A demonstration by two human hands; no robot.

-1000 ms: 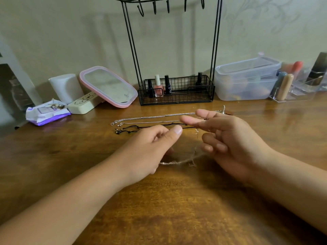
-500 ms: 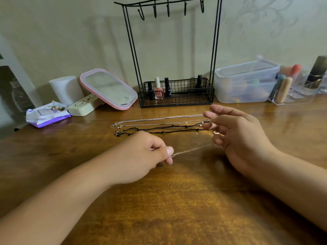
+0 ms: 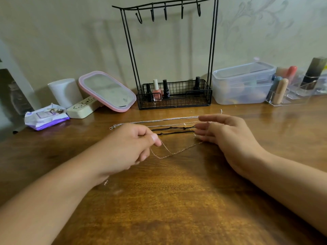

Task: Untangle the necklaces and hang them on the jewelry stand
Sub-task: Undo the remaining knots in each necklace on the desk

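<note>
**Thin chain stretched between two hands, in front of the jewelry stand**

The left hand (image 3: 129, 147) has its fingers curled and pinches a thin pale gold-toned chain necklace (image 3: 174, 152) between thumb and forefinger. The chain sags in a shallow V just over the brown wooden counter (image 3: 177, 200) and runs to the right hand (image 3: 228, 137), whose fingers are nearly straight and loosely spread; the chain's far end meets its lower fingers, though whether they grip it cannot be told.

Between the hands and the tall black wire jewelry stand (image 3: 169, 55), three more pieces lie in near-parallel lines on the counter: a silver link chain (image 3: 159, 120) nearest the stand, a fine pale cord (image 3: 169, 125) next, and a knotted black cord necklace (image 3: 174, 130) closest to the hands. The right hand's fingertips overlap their right ends.

The stand's hooks are bare. Its mesh basket holds small nail polish bottles (image 3: 160, 90). Left of the stand leans a pink-rimmed rectangular mirror (image 3: 108, 91); right of it sits a clear lidded plastic box (image 3: 243, 84).
</note>
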